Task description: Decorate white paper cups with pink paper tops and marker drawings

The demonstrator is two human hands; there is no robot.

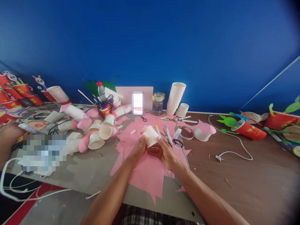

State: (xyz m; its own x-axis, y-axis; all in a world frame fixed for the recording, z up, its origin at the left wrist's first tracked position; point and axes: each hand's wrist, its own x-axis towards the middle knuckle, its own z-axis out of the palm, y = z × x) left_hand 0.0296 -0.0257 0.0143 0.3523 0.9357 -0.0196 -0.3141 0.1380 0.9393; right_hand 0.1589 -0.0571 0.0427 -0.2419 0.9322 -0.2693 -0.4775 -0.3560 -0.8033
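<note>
A white paper cup (150, 137) is held tilted between my two hands, with a bit of pink at its far end. My left hand (140, 147) grips its left side, thumb on the wall. On the right side, my right hand (167, 154) has its thumb on the cup and its fingers curled beneath. Under both hands lie cut sheets of pink paper (146, 179). Close to my right hand are capped markers (168, 134), black-handled scissors (178, 143), a small white bottle (177, 133) and a roll of tape (187, 132).
Paper cups with pink paper pieces (95, 140) lie to the left. A tall cup stack (175, 98), a jar (158, 103) and a lit phone (137, 103) stand by the blue wall. A white cable (241, 152) crosses the right side. Another person's hand (10, 134) is at far left.
</note>
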